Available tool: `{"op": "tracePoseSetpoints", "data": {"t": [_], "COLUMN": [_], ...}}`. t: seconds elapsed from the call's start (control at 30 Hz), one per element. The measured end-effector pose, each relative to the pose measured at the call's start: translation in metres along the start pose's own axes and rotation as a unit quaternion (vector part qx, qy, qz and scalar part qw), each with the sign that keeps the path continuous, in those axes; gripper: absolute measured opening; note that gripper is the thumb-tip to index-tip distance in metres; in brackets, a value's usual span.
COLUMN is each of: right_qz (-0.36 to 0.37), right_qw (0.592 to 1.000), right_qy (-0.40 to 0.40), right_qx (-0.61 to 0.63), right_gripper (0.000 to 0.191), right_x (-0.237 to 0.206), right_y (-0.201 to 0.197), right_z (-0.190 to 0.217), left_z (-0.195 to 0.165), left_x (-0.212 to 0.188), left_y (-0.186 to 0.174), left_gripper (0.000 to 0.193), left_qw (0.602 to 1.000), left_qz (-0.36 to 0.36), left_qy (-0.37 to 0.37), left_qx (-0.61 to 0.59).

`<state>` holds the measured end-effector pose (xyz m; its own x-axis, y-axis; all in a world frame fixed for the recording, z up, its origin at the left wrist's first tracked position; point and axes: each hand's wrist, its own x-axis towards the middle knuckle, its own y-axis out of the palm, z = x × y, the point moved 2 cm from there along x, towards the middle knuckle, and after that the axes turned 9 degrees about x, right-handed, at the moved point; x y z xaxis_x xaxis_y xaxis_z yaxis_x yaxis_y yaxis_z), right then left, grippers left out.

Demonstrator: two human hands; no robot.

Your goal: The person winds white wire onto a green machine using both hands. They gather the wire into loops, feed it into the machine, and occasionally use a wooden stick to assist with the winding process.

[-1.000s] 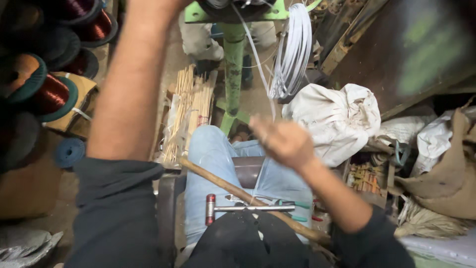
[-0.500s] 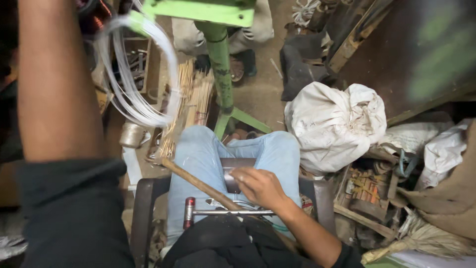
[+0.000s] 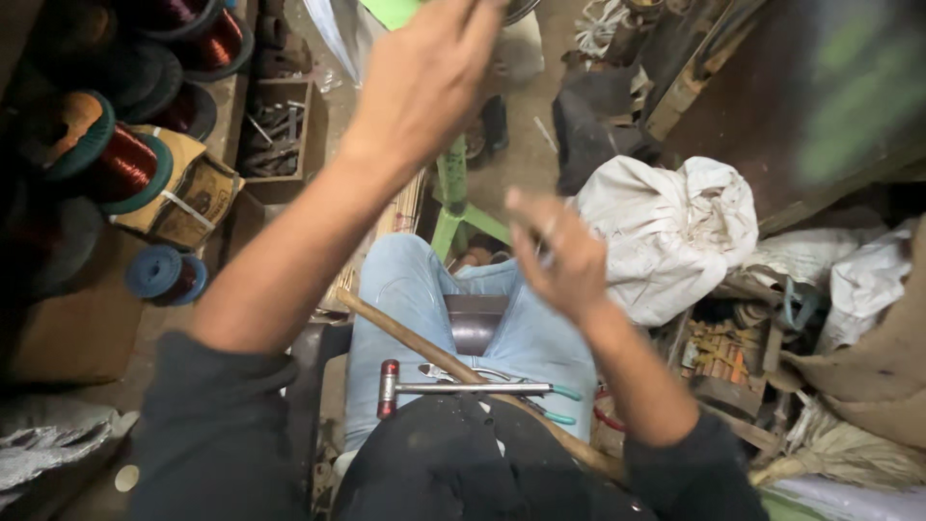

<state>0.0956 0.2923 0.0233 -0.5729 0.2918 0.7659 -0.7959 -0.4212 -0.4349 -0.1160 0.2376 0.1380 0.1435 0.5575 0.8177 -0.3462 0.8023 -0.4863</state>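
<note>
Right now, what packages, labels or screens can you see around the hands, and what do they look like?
Cardboard box: far left, under a copper wire spool; brown, worn, strapped with pale tape.
White sack: right of the right hand; bulging, crumpled cloth.
Wooden tray: below the left hand; holds dark tools.
No screens visible.

A single head-worn camera is looking steeply down from close above, taking in the person's lap, raised forearms and the cluttered floor (image 3: 521, 164).
</note>
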Motion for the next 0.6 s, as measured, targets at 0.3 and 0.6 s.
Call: {"op": "tracePoseSetpoints", "data": {"t": [0.3,0.6], "right_qz": [0.008,0.155], "right_qw": [0.997,0.933], "right_qy": [-0.065,-0.242], "right_qx": [-0.049,-0.218], "right_gripper": [0.037,0.051], "right_x": [0.156,0.188], "right_y": [-0.012,-0.003], "right_z": [-0.036,-0.034], "left_z": [-0.005,0.076], "left_x": [-0.004,-0.045], "left_y": [0.079,0.026], "left_gripper": [0.037,0.031], "left_qw": [0.993,0.990], "left_qz": [0.011,0.048], "left_qy": [-0.114,-0.072], "left_qx": [0.036,-0.111]}}
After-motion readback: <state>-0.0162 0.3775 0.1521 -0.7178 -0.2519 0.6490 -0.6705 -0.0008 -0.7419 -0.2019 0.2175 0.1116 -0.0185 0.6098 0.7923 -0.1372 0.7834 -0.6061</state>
